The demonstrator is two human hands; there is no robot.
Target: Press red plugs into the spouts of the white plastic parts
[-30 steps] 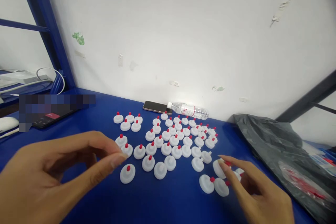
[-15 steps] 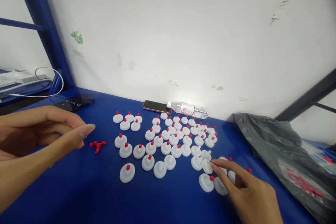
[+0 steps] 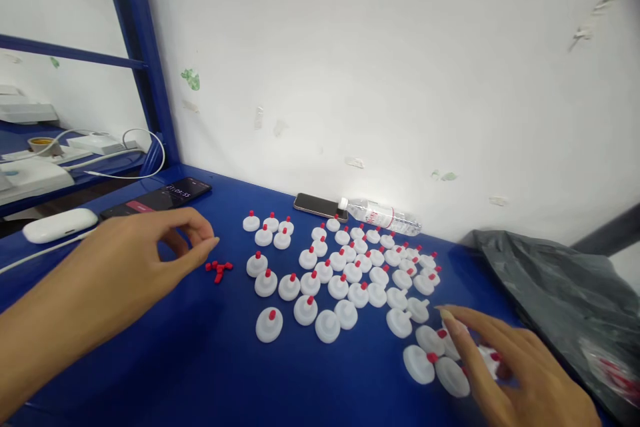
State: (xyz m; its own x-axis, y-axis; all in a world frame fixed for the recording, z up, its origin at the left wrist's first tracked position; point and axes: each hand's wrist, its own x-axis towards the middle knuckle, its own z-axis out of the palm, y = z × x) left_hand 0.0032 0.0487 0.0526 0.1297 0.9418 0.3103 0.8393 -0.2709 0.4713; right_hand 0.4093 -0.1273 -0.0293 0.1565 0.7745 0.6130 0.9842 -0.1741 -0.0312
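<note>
Many white round caps [image 3: 338,285] with red plugs stand in rows on the blue table [image 3: 200,373]; a few in the front rows have no red plug. A small heap of loose red plugs [image 3: 219,269] lies left of them. My left hand [image 3: 145,257] hovers just left of that heap, fingers loosely curled and apart, nothing seen in them. My right hand [image 3: 515,373] lies at the lower right with its fingers stretched over a few white caps [image 3: 419,365], the index tip touching one; red plugs show under the fingers.
A phone with a lit screen [image 3: 155,198] and a white oval case [image 3: 60,225] with a cable lie at the left. Another phone [image 3: 320,205] and a lying water bottle [image 3: 383,215] rest against the wall. A grey plastic bag [image 3: 555,287] fills the right.
My left hand has drawn away from the caps to the left and now hovers by the red plug heap. My right hand stays over the caps at the lower right. The view has shifted left.
</note>
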